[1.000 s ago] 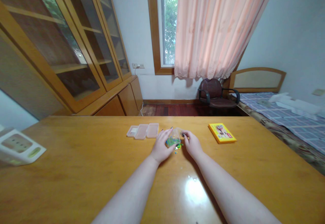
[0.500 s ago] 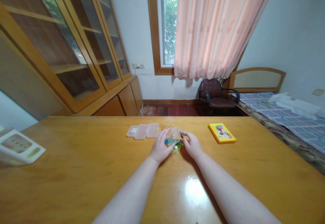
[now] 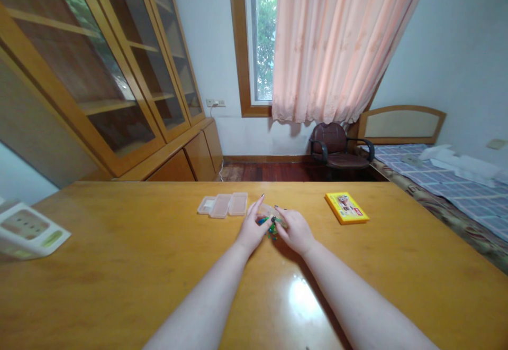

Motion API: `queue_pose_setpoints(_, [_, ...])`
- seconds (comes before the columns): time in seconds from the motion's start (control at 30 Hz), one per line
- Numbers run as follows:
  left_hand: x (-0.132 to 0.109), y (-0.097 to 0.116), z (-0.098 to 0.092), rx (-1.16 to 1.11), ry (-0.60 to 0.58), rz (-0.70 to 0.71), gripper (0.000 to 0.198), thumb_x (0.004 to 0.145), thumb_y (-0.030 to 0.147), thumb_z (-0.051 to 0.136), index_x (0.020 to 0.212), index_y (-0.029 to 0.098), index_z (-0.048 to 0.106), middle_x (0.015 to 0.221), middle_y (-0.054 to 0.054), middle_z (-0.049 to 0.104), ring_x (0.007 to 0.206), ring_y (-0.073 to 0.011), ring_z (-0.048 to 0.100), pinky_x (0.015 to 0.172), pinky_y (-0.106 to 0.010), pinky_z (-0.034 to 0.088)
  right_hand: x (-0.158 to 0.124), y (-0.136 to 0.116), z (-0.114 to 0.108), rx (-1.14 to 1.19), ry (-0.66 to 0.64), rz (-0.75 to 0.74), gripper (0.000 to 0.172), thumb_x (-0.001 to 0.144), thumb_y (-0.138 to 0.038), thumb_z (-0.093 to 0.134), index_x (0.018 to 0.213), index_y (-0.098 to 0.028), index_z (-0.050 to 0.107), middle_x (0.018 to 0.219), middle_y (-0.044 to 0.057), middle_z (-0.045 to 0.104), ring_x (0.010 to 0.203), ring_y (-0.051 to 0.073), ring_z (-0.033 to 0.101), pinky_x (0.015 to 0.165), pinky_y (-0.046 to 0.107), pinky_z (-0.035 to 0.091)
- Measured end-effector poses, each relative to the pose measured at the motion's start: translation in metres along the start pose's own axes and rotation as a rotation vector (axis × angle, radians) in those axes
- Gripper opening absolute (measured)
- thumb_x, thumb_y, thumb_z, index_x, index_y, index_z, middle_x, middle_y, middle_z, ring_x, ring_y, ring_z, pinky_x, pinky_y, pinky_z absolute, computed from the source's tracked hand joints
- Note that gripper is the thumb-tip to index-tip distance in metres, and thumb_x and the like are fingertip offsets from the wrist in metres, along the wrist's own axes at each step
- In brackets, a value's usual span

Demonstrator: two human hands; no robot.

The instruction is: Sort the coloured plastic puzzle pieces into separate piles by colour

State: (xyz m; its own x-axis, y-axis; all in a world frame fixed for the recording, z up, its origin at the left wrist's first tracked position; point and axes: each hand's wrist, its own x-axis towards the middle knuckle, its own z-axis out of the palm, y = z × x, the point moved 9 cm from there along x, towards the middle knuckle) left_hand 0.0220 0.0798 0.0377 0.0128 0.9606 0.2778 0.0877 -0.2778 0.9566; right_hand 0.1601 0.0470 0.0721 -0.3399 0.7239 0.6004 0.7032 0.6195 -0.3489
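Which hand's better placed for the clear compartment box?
Left, probably: the left hand is nearer the clear compartment box, while the right hand lies beyond the clear packet and coloured pieces.

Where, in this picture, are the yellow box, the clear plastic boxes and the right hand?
Yellow box (image 3: 346, 208), head view, point on its top face.
Clear plastic boxes (image 3: 220, 205), head view, point on the middle box.
Right hand (image 3: 297, 231), head view, point on its back.
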Motion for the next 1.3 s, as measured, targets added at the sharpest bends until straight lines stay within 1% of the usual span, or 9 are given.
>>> queue_pose_setpoints(0.13, [-0.001, 0.015, 0.003, 0.198, -0.066, 0.153, 0.054, 0.075, 0.024, 0.064, 0.127, 0.025, 0.051, 0.132, -0.008, 0.046, 0.125, -0.0231, 0.043, 0.105, -0.037, 0.036, 0.000, 0.000, 0.002, 0.025, -0.043, -0.027, 0.037, 0.088, -0.027, 0.046, 0.124, -0.018, 0.053, 0.113, 0.011, 0.065, 0.100, 0.022, 0.060, 0.089, 0.038, 0.047])
queue_pose_setpoints(0.3, [-0.003, 0.025, 0.003, 0.294, -0.057, 0.247, 0.044, 0.074, 0.021, 0.062, 0.117, 0.021, 0.053, 0.128, -0.010, 0.049, 0.124, -0.0229, 0.043, 0.107, -0.041, 0.032, 0.001, 0.001, -0.001, 0.032, -0.010, -0.035, 0.037, 0.088, -0.024, 0.046, 0.124, -0.017, 0.052, 0.119, 0.011, 0.062, 0.109, 0.021, 0.057, 0.097, 0.040, 0.043])
queue_pose_setpoints(0.4, [0.001, 0.027, -0.011, 0.429, 0.063, 0.272, 0.041, 0.072, 0.020, 0.064, 0.111, 0.021, 0.052, 0.125, -0.010, 0.050, 0.123, -0.0237, 0.044, 0.107, -0.043, 0.032, 0.003, 0.007, -0.005, 0.020, 0.042, -0.003, 0.042, 0.087, -0.026, 0.047, 0.128, -0.017, 0.049, 0.127, 0.013, 0.056, 0.118, 0.022, 0.051, 0.103, 0.045, 0.037])
queue_pose_setpoints(0.47, [0.004, 0.024, -0.026, 0.538, 0.168, 0.255, 0.041, 0.072, 0.021, 0.064, 0.110, 0.021, 0.050, 0.124, -0.010, 0.048, 0.124, -0.0246, 0.043, 0.107, -0.045, 0.032, 0.003, 0.014, -0.008, 0.017, 0.075, 0.043, 0.044, 0.087, -0.026, 0.047, 0.130, -0.017, 0.048, 0.129, 0.013, 0.055, 0.121, 0.023, 0.049, 0.104, 0.046, 0.036])
queue_pose_setpoints(0.53, [0.009, 0.019, -0.035, 0.623, 0.210, 0.245, 0.042, 0.072, 0.021, 0.064, 0.111, 0.021, 0.050, 0.126, -0.011, 0.046, 0.124, -0.0255, 0.042, 0.107, -0.046, 0.032, 0.003, 0.022, -0.011, 0.023, 0.105, 0.090, 0.043, 0.086, -0.026, 0.047, 0.128, -0.017, 0.050, 0.127, 0.013, 0.056, 0.119, 0.024, 0.051, 0.102, 0.046, 0.038])
queue_pose_setpoints(0.73, [0.019, 0.001, -0.038, 0.767, 0.150, 0.195, 0.040, 0.072, 0.020, 0.064, 0.112, 0.023, 0.058, 0.131, -0.011, 0.043, 0.125, -0.0284, 0.042, 0.105, -0.046, 0.034, 0.001, 0.034, -0.013, 0.036, 0.163, 0.152, 0.036, 0.088, -0.028, 0.047, 0.120, -0.017, 0.055, 0.122, 0.013, 0.060, 0.115, 0.024, 0.054, 0.100, 0.045, 0.039])
queue_pose_setpoints(0.97, [0.021, -0.008, -0.043, 0.954, 0.159, 0.068, 0.046, 0.075, 0.018, 0.061, 0.120, 0.027, 0.058, 0.138, -0.012, 0.044, 0.127, -0.0317, 0.040, 0.108, -0.056, 0.020, 0.000, 0.040, -0.020, 0.029, 0.225, 0.193, 0.033, 0.087, -0.028, 0.046, 0.115, -0.016, 0.057, 0.118, 0.013, 0.062, 0.112, 0.024, 0.055, 0.100, 0.046, 0.039])
queue_pose_setpoints(1.2, [0.020, -0.011, -0.040, 1.099, 0.146, -0.021, 0.049, 0.078, 0.023, 0.057, 0.127, 0.029, 0.053, 0.138, -0.013, 0.044, 0.125, -0.0354, 0.039, 0.104, -0.065, 0.015, -0.002, 0.047, -0.027, 0.008, 0.255, 0.205, 0.033, 0.086, -0.027, 0.045, 0.115, -0.016, 0.057, 0.116, 0.013, 0.063, 0.110, 0.023, 0.055, 0.100, 0.044, 0.038])
queue_pose_setpoints(1.3, [0.020, -0.013, -0.038, 1.137, 0.123, -0.058, 0.043, 0.080, 0.024, 0.055, 0.123, 0.028, 0.056, 0.135, -0.013, 0.048, 0.125, -0.0337, 0.040, 0.105, -0.064, 0.013, -0.001, 0.053, -0.037, -0.085, 0.278, 0.225, 0.033, 0.086, -0.027, 0.044, 0.114, -0.016, 0.058, 0.115, 0.012, 0.063, 0.109, 0.023, 0.055, 0.102, 0.046, 0.033])
